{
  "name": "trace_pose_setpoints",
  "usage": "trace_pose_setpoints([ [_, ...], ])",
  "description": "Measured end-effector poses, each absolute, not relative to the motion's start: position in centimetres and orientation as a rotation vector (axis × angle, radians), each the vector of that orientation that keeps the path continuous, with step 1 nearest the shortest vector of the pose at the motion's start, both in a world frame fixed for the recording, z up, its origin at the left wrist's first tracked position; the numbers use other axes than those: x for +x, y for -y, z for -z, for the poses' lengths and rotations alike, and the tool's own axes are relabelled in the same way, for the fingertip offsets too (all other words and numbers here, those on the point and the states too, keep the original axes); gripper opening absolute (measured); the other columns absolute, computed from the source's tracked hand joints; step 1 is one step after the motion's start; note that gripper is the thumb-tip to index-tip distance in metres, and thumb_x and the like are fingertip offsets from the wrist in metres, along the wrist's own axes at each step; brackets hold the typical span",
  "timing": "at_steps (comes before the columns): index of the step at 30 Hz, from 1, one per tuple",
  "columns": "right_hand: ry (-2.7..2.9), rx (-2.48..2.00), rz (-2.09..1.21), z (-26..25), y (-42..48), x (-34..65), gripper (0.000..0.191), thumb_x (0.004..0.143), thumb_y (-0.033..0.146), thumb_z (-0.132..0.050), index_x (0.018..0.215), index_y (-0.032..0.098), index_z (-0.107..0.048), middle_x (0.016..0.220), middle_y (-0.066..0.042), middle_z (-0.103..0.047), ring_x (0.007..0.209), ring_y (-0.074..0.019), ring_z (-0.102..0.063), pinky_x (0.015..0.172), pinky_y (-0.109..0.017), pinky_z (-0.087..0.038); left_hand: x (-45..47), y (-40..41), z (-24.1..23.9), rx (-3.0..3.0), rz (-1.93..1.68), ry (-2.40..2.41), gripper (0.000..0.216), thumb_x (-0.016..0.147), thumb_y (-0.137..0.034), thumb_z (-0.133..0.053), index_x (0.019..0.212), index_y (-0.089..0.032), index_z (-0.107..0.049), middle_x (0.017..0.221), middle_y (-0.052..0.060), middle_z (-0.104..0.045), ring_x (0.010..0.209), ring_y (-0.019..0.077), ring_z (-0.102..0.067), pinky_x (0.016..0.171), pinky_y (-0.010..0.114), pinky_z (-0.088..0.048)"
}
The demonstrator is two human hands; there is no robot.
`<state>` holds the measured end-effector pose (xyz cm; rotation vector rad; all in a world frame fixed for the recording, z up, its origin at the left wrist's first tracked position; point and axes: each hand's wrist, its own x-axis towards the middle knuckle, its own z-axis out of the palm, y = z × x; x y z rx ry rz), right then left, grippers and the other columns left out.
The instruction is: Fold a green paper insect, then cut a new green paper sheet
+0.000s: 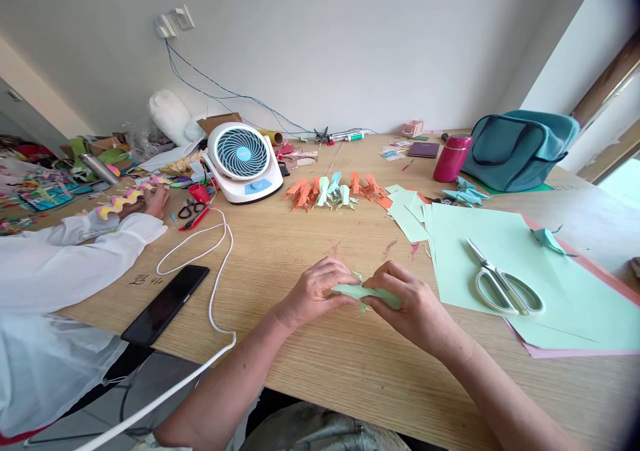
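Near the table's front edge, my left hand [325, 284] pinches one end of a folded light-green paper piece [356, 292]. My right hand [403, 297] grips its other end, thumb below and fingers above. Thin cut strips stick out at the paper's middle, above and below the fingers. Part of the paper is hidden behind both hands. Beyond them stands a row of folded paper figures [330, 189] in orange, pale green and light blue. To the right, white-handled scissors [503, 284] lie on large light-green sheets [470, 237].
A white fan [245, 161], its white cable [220, 291] and a black phone [165, 304] are on the left. A co-worker's hand [157, 201] works there beside red-handled tools. Small green cards [407, 214], a pink bottle [453, 159] and a teal bag [515, 151] stand back right.
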<state>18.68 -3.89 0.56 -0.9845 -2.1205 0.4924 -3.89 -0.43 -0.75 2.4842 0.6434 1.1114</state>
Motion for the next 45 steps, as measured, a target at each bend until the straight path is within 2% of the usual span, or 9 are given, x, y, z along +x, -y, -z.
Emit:
trace_pose_setpoints([
  [4, 2.091, -0.991, -0.641, -1.2, 3.8, 19.1, 0.014, 0.087, 0.02, -0.06, 0.101, 0.022, -0.06, 0.096, -0.006, -0.062, 0.082, -0.0177, -0.062, 0.071, -0.029, -0.051, -3.8, 0.4, 0.7, 2.443, -1.151, -0.641, 0.033, 0.082, -0.033, -0.071, 0.111, -0.018, -0.069, 0.098, 0.008, -0.072, 0.095, 0.0193, -0.062, 0.088, 0.035, -0.051],
  [8, 2.022, -1.04, -0.797, -1.3, 3.7, 19.4, 0.002, 0.087, 0.019, -0.055, 0.088, 0.021, -0.055, 0.083, -0.002, -0.062, 0.069, -0.0149, -0.059, 0.062, -0.027, -0.048, -3.8, 0.5, 0.6, 2.405, -1.147, -0.648, 0.032, 0.082, -0.037, -0.07, 0.109, -0.019, -0.07, 0.094, 0.008, -0.072, 0.091, 0.0186, -0.063, 0.084, 0.033, -0.052],
  [11, 2.002, -1.058, -0.888, -1.1, 3.5, 19.4, 0.001, 0.087, 0.021, -0.056, 0.087, 0.021, -0.057, 0.079, 0.0, -0.063, 0.068, -0.0144, -0.059, 0.061, -0.025, -0.046, -3.8, 0.6, 0.7, 2.395, -1.116, -0.64, 0.033, 0.082, -0.039, -0.07, 0.108, -0.018, -0.07, 0.093, 0.009, -0.071, 0.089, 0.0189, -0.064, 0.082, 0.033, -0.052],
  [20, 1.932, -1.109, -0.918, -0.5, 3.2, 19.0, 0.007, 0.086, 0.024, -0.056, 0.083, 0.021, -0.062, 0.081, 0.0, -0.067, 0.069, -0.0137, -0.061, 0.063, -0.025, -0.046, -3.7, 0.5, 1.1, 2.459, -1.038, -0.609, 0.031, 0.083, -0.036, -0.069, 0.108, -0.017, -0.068, 0.093, 0.008, -0.071, 0.091, 0.0189, -0.063, 0.084, 0.033, -0.051],
  [33, 1.837, -1.261, -1.038, 0.0, 2.9, 18.2, 0.018, 0.085, 0.03, -0.057, 0.074, 0.019, -0.067, 0.07, 0.0, -0.068, 0.063, -0.0141, -0.062, 0.057, -0.023, -0.045, -3.2, 0.8, 1.3, 2.48, -1.006, -0.601, 0.026, 0.084, -0.031, -0.069, 0.106, -0.017, -0.069, 0.095, 0.009, -0.071, 0.094, 0.0201, -0.062, 0.085, 0.035, -0.052],
  [36, 1.853, -1.275, -0.969, -0.4, 3.0, 18.7, 0.019, 0.088, 0.033, -0.056, 0.08, 0.02, -0.068, 0.074, -0.001, -0.069, 0.066, -0.0153, -0.063, 0.06, -0.025, -0.047, -2.8, 1.0, 1.2, 2.437, -1.055, -0.666, 0.025, 0.082, -0.031, -0.072, 0.102, -0.017, -0.069, 0.092, 0.008, -0.072, 0.09, 0.0191, -0.063, 0.082, 0.033, -0.052],
  [38, 1.917, -1.235, -0.815, -0.8, 3.0, 19.3, 0.017, 0.088, 0.035, -0.059, 0.093, 0.021, -0.068, 0.088, -0.004, -0.07, 0.077, -0.0178, -0.066, 0.067, -0.028, -0.05, -2.6, 1.2, 1.1, 2.393, -1.103, -0.734, 0.023, 0.081, -0.03, -0.073, 0.099, -0.017, -0.069, 0.09, 0.008, -0.072, 0.087, 0.0182, -0.064, 0.079, 0.031, -0.052],
  [41, 2.089, -1.135, -0.583, -1.3, 3.2, 20.1, 0.027, 0.084, 0.032, -0.066, 0.11, 0.025, -0.066, 0.106, -0.007, -0.067, 0.093, -0.0217, -0.065, 0.079, -0.033, -0.052, -2.6, 1.2, 0.8, 2.328, -1.17, -0.828, 0.021, 0.08, -0.029, -0.074, 0.097, -0.017, -0.07, 0.091, 0.007, -0.073, 0.085, 0.0176, -0.066, 0.079, 0.03, -0.052],
  [45, 2.185, -1.086, -0.536, -1.1, 3.2, 20.1, 0.026, 0.087, 0.026, -0.064, 0.113, 0.026, -0.066, 0.103, -0.006, -0.066, 0.088, -0.0201, -0.066, 0.078, -0.031, -0.052, -2.9, 1.2, 0.6, 2.269, -1.191, -0.864, 0.024, 0.079, -0.029, -0.075, 0.099, -0.017, -0.07, 0.094, 0.007, -0.073, 0.088, 0.0184, -0.067, 0.081, 0.03, -0.051],
])
